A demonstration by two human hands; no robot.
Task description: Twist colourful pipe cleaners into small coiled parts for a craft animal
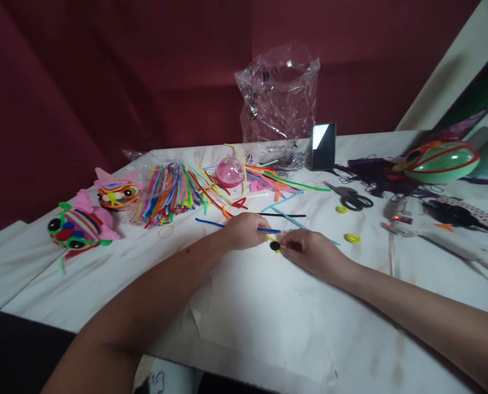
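My left hand (247, 231) is closed, and a blue pipe cleaner (270, 230) sticks out past its fingers towards the right. Facing it, my right hand (309, 250) pinches a small yellow piece with a black disc (275, 246) on it. A bit of yellow shows between the two hands, its far end hidden by the left fingers. Right of my right hand lie a yellow ring (353, 238) and a smaller yellow ring (342, 209). Behind the hands, a black pipe cleaner (291, 215) and light blue pipe cleaners (283, 201) rest on the white table (260, 312).
Black-handled scissors (353, 198) and a white glue gun (408, 216) lie rightward, near a green balloon-like object (445, 162). Bundled pipe cleaners (168, 194) and two colourful fish-like crafts (80, 227) sit left. A pink dome (230, 171), plastic bag (280, 109) and phone (323, 146) stand behind.
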